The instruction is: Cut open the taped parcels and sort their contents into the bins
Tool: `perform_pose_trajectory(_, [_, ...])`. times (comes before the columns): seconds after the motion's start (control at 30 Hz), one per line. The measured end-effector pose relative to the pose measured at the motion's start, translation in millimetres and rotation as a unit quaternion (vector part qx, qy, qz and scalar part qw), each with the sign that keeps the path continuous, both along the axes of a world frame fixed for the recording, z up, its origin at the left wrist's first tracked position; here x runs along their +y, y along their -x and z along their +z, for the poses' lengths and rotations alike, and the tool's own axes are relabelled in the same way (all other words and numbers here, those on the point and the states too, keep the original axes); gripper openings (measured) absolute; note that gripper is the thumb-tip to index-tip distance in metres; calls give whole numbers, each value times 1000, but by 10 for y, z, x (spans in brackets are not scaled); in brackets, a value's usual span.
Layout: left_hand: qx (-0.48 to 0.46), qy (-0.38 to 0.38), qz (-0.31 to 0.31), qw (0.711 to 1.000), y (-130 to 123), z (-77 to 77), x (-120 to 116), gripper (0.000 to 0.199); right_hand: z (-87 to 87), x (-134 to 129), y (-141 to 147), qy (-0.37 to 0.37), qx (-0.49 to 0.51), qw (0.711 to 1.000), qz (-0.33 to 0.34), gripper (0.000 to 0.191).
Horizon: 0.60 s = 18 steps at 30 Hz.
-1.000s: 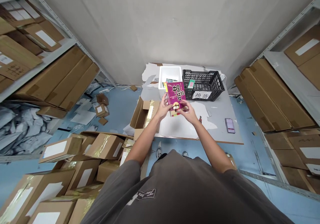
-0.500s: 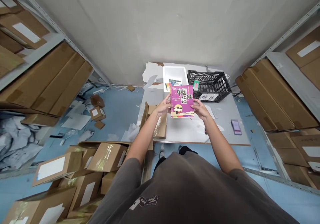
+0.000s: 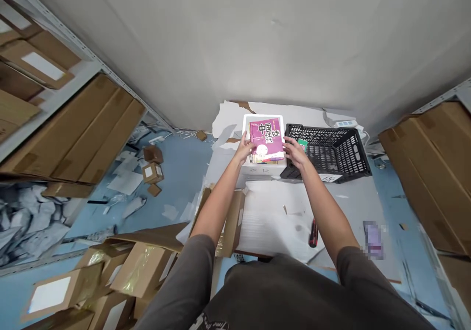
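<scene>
A purple book (image 3: 267, 141) with large Chinese characters on its cover lies within the outline of a white plastic bin (image 3: 264, 171), over other printed items whose edges show below it. My left hand (image 3: 244, 150) grips the book's left edge, thumb on the cover. On the opposite edge my right hand (image 3: 295, 152) holds it with bent fingers. Whether the book rests on the items beneath, I cannot tell. Close to my right hand stands a black plastic crate (image 3: 329, 148) with a green item (image 3: 302, 144) at its left end.
An opened cardboard box (image 3: 232, 222) sits at the table's left front. A red and black tool (image 3: 313, 234) lies by my right forearm, with a blurred purple object (image 3: 374, 240) farther right. Stacked cartons (image 3: 142, 268) stand at lower left. A power strip (image 3: 346, 124) lies behind the crate.
Both hands have carried the purple book forward, from above the table in front of the white bin to over the bin. The camera view has shifted too, and the red and black tool shows more fully.
</scene>
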<state>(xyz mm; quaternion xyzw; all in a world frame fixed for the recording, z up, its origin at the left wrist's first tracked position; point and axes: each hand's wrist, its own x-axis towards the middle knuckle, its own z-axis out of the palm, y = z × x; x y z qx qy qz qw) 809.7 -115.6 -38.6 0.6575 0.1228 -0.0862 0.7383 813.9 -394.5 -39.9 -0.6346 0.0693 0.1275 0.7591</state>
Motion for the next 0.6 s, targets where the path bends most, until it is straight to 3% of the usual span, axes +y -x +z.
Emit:
perform_pose_trajectory(0.1, [3,-56,56,997,-166,17,84,112,11,-67,-199,53,-23,998,-19,61])
perform_pose_trajectory(0.27, [-8,-44,71,996,62,98,139,100,87,-150,-9,55,-44,997,-16,62])
perform_pose_trajectory(0.47, [-43,-41,26,998,564,256,154,94,237,-174,751,39,-86,995,-40,62])
perform_pose_trajectory(0.53, [-73,-33,-3,997,782,223,145,95,213,-203,1123,50,-94,993,-48,66])
perform_pose_trajectory(0.6, [-104,-31,-40,993,1042,85,92,96,108,-254,1545,73,-94,991,-59,69])
